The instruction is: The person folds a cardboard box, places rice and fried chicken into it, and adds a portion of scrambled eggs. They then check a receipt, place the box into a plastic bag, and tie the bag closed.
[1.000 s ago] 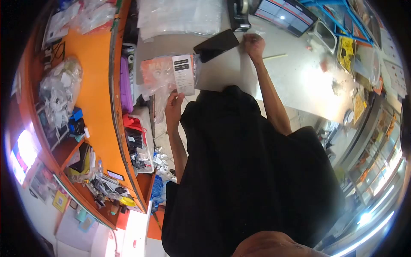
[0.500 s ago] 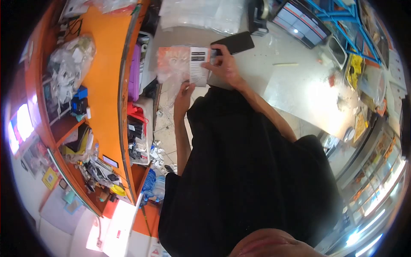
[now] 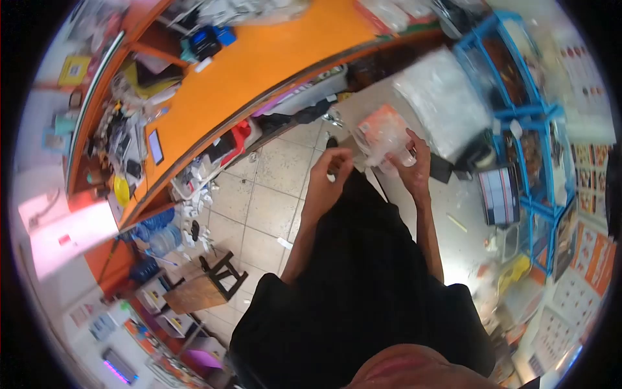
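My right hand [image 3: 416, 170] grips the near edge of a clear plastic bag [image 3: 391, 144] with an orange, printed-looking part inside, over the edge of the grey worktop [image 3: 359, 98]. My left hand [image 3: 329, 178] hangs apart from the bag, over the tiled floor, its fingers curled toward the thumb. A small white patch shows between those fingers; what it is cannot be made out. Just beyond my right hand lies a flat black object [image 3: 440, 170], partly covered by it. The white printed label does not show on the bag now.
A stack of clear plastic bags [image 3: 447, 97] lies on the worktop, near a screen [image 3: 499, 194] and a blue rack [image 3: 528, 139]. Across the floor runs an orange counter [image 3: 259, 71]. A wooden stool [image 3: 197, 292] and paper scraps [image 3: 194, 207] are at left.
The view has turned, bringing more floor and the stool in. My left hand has left the labelled package and moved away to the left. My right hand now holds the bag alone.
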A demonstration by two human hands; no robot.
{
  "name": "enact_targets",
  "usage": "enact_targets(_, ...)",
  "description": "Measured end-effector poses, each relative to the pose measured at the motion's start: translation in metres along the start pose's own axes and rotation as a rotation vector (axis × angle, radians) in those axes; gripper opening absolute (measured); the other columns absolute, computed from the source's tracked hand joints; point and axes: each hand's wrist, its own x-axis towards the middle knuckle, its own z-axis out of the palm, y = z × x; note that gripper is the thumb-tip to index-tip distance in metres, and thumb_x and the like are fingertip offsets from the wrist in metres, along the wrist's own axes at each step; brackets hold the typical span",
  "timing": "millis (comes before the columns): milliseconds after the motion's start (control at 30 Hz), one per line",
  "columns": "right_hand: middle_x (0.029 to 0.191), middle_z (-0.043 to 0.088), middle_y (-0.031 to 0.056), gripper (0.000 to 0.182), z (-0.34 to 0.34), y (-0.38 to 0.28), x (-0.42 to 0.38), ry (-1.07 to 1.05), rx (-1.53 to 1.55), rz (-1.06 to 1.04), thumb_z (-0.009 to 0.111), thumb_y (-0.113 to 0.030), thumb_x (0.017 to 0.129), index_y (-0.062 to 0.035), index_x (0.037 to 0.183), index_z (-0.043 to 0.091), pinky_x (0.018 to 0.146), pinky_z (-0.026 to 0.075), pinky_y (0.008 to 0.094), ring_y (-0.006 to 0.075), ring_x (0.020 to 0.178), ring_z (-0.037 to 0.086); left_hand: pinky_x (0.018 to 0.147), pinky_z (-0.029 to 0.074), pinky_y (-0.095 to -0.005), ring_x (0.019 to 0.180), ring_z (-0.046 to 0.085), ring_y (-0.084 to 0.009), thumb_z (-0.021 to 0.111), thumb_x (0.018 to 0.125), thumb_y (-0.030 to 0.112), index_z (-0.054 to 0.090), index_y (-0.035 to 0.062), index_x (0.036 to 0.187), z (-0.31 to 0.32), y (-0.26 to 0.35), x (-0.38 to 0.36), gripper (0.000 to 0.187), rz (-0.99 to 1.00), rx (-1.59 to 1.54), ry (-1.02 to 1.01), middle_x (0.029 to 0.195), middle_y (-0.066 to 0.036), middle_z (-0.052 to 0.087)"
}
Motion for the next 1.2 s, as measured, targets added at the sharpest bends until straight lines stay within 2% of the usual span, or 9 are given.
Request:
enact_targets(233,0.074,0.054,0.011,0.022,0.056,0.094,0.035,-0.335,-0.136,-0.384,0.062,-0.025,0.088,-0.0037,0.093,0.064,0.058,0.04,0.0417,0.026,0.069,0.056,0.075,0.046,-0.0341,0.087,0.056,-0.0268,0.066,0.078,0.061,0.067,-0.0015,0.109,-0.093,0.154,-0.033,0.07,1.028,-0.883,-0.282,0.105,-0.017,0.057)
enact_targets(300,0.063,0.052,0.0116,0.037,0.062,0.093,0.058,-0.178,0.227,0.097,0.052,-0.028,0.096,0.0003,0.072,0.055,0.053,0.037,0.0414,0.0214,0.057,0.049,0.073,0.046,-0.0339,0.088,0.055,-0.0271,0.066,0.075,0.064,0.067,-0.0013,0.11,-0.119,0.164,-0.033,0.074,1.083,-0.875,-0.272,0.107,-0.018,0.055)
enact_targets(567,0.062,0.048,0.0058,0.055,0.129,-0.085,0.181,-0.072,-0.102,-0.201,0.045,-0.04,0.1,0.0087,0.076,0.054,0.055,0.037,0.034,0.014,0.063,0.039,0.057,0.049,-0.0327,0.088,0.055,-0.0318,0.076,0.068,0.06,0.064,0.0016,0.117,-0.222,0.172,-0.015,0.078,0.707,-1.144,-0.655,0.123,-0.028,0.044)
enact_targets(600,0.066,0.051,0.0067,0.052,0.144,-0.089,0.2,-0.086,-0.181,-0.17,0.046,-0.038,0.1,0.0093,0.082,0.057,0.058,0.039,0.0337,0.014,0.065,0.041,0.056,0.047,-0.0321,0.087,0.056,-0.0306,0.078,0.063,0.063,0.064,0.0011,0.114,-0.183,0.165,0.007,0.081,1.191,-1.114,-0.24,0.116,-0.026,0.048)
enact_targets(933,0.092,0.066,0.0139,0.032,0.356,0.001,0.342,-0.308,-0.164,-0.46,0.052,-0.025,0.098,0.0048,0.106,0.063,0.074,0.048,0.0345,0.0222,0.084,0.062,0.057,0.042,-0.0325,0.071,0.059,-0.0277,0.065,0.084,0.051,0.064,0.0049,0.102,-0.321,0.168,0.019,0.05,1.28,-0.576,0.2,0.096,-0.018,0.058)
enact_targets(1033,0.101,0.065,0.0174,0.035,0.387,-0.041,0.333,-0.312,-0.172,-0.392,0.057,-0.027,0.095,0.0052,0.109,0.06,0.075,0.048,0.0354,0.0265,0.087,0.064,0.056,0.036,-0.0352,0.066,0.049,-0.0239,0.054,0.07,0.081,0.063,0.0204,0.079,-0.348,0.163,0.009,0.062,1.217,-0.323,0.078,0.085,-0.008,0.055)
enact_targets(1100,0.096,0.062,0.0203,0.041,0.391,-0.106,0.295,0.09,-0.228,-0.869,0.065,-0.028,0.09,0.0061,0.111,0.056,0.073,0.049,0.0368,0.0279,0.081,0.062,0.051,0.029,-0.0356,0.057,0.048,-0.0232,0.048,0.071,0.084,0.048,0.0199,0.067,-0.353,0.165,0.005,0.064,1.177,-0.353,0.162,0.069,-0.003,0.05)
enact_targets(1133,0.098,0.058,0.021,0.048,0.39,-0.109,0.277,-0.084,-0.094,-0.37,0.071,-0.027,0.086,0.0047,0.116,0.051,0.07,0.048,0.0367,0.0271,0.083,0.059,0.051,0.029,-0.0356,0.057,0.048,-0.0232,0.048,0.071,0.084,0.048,0.0199,0.067,-0.361,0.164,0.005,0.064,1.173,-0.352,0.162,0.069,-0.003,0.05)
enact_targets(1200,0.098,0.056,0.0189,0.049,0.389,-0.111,0.25,0.013,-0.116,-0.471,0.071,-0.026,0.085,0.0037,0.117,0.049,0.068,0.048,0.0358,0.0263,0.083,0.058,0.05,0.029,-0.0359,0.057,0.048,-0.0229,0.048,0.072,0.083,0.046,0.0185,0.066,-0.376,0.162,0.006,0.065,1.215,-0.345,0.153,0.065,-0.002,0.047)
